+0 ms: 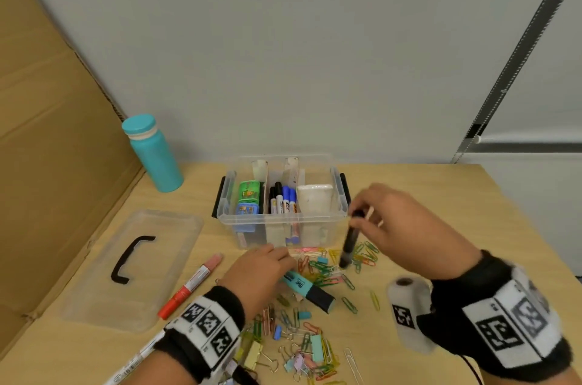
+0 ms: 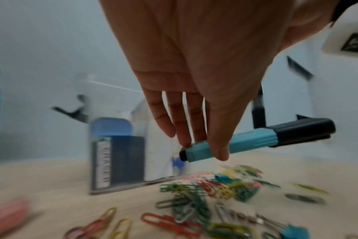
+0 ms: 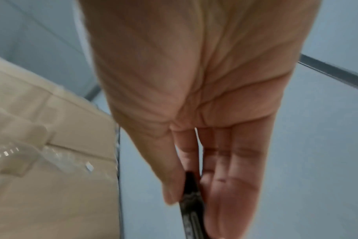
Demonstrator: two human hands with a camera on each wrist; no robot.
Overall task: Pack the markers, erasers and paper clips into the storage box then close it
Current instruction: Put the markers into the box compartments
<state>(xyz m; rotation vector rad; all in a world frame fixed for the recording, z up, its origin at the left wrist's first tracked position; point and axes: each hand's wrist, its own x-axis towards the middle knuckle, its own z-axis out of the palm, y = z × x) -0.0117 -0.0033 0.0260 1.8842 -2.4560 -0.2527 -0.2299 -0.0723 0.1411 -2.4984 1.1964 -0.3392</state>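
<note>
Between the two hands: loose paper clips (image 1: 327, 268) scattered on the table (image 1: 441, 227), just below both sets of fingers
Right hand (image 1: 400, 227): fingers clamped on a black marker (image 1: 349, 243), pinched at its upper end so it hangs nearly upright — likely so it can drop in standing
Left hand (image 1: 261, 274): thumb and fingers pinch the teal marker (image 2: 245, 140) at one end, lifted just clear of the clips
Storage box (image 1: 283, 224): open, just beyond both hands; markers stand in the middle compartment, erasers in the left
Lid (image 1: 132, 268): flat, left of the left hand — closing comes last
Red marker (image 1: 189, 287): lying beside the left wrist, unpacked
</note>
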